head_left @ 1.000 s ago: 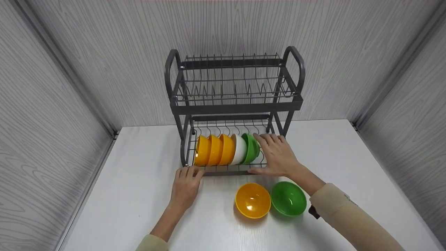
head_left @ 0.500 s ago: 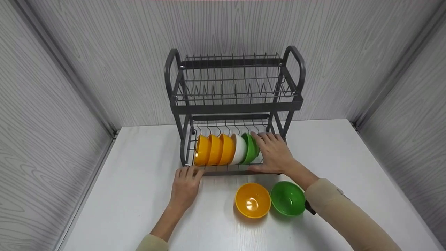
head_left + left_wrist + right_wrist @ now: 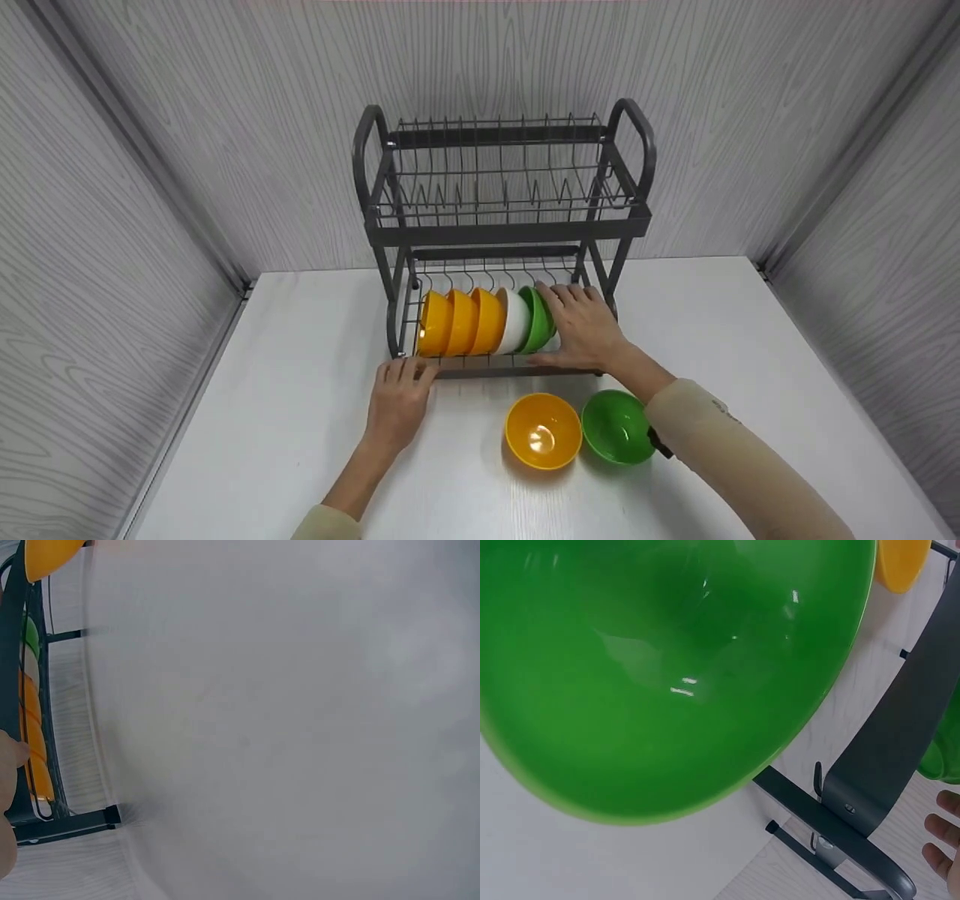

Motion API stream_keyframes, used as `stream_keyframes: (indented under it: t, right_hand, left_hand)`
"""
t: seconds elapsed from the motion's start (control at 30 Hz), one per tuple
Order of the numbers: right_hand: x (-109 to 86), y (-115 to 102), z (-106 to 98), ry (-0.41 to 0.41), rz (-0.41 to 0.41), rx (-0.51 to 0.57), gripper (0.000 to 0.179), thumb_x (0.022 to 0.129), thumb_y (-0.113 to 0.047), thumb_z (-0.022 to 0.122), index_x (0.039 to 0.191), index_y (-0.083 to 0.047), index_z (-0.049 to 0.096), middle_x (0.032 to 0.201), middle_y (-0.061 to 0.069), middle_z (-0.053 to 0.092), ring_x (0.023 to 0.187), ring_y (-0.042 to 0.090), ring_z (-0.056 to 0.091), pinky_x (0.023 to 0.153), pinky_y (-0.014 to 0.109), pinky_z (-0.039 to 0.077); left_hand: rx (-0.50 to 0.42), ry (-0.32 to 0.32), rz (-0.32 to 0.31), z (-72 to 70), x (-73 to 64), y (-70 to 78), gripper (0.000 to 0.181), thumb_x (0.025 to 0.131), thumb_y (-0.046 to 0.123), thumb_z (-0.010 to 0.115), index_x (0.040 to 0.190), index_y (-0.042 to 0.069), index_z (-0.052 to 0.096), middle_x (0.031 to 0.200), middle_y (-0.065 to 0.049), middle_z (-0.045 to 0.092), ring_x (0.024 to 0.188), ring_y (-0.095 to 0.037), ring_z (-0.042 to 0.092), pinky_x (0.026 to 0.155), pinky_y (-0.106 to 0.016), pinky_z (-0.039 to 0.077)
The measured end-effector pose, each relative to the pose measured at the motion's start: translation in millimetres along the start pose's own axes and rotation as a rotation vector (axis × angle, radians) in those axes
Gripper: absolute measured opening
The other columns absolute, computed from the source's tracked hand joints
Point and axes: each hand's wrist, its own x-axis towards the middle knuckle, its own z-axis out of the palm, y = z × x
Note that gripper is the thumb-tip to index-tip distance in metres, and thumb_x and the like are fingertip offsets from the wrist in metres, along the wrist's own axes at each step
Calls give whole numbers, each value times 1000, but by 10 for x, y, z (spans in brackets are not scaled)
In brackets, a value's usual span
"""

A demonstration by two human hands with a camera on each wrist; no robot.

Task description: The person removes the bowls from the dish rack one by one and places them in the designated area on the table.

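In the head view, a two-tier dark dish rack (image 3: 506,231) stands against the back wall. On its lower tier, three orange bowls (image 3: 435,324), a white bowl (image 3: 514,322) and a green bowl (image 3: 533,321) stand on edge in a row. My left hand (image 3: 397,405) grips the lower tier's front rail at its left end. My right hand (image 3: 585,326) spreads beside the green bowl, its forefinger by the rim and its thumb extended near the front rail. The hand covers the bowl's right side, so full contact is hidden.
A loose orange bowl (image 3: 543,432) and a loose green bowl (image 3: 616,427) sit side by side, mouths up, on the white table (image 3: 255,420) before the rack. Pale wood-grain walls (image 3: 862,187) enclose the back and sides.
My right hand has shifted slightly left over the green bowl in the rack, hiding more of it. The left hand stays on the rail; the bowls stay put.
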Motion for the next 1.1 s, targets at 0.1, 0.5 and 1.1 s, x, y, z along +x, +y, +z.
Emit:
stream_keyframes:
  t: [0.1, 0.5, 1.1]
  right_hand:
    - [8, -1, 18, -14, 5, 5, 125, 71, -88, 70, 163, -11, 33, 145, 18, 60, 130, 40, 58, 110, 57, 50]
    - [27, -3, 68, -62, 40, 23, 126, 72, -86, 71, 165, -11, 28, 148, 19, 58, 135, 41, 56, 115, 60, 46]
    - [97, -46, 90, -28, 34, -6, 130, 68, -86, 74, 163, -10, 28, 142, 18, 61, 131, 42, 60, 114, 57, 49]
  left_hand:
    - [3, 5, 3, -1, -1, -3, 22, 86, 7, 83, 105, 14, 74, 103, -7, 67, 95, -26, 61, 85, -41, 56]
    - [0, 12, 17, -10, -10, 2, 22, 87, 4, 81, 106, 13, 73, 104, -8, 67, 95, -27, 61, 85, -42, 56]
    - [-9, 30, 16, 19, -2, -8, 23, 87, 7, 82, 107, 13, 74, 103, -7, 67, 94, -26, 61, 81, -40, 54]
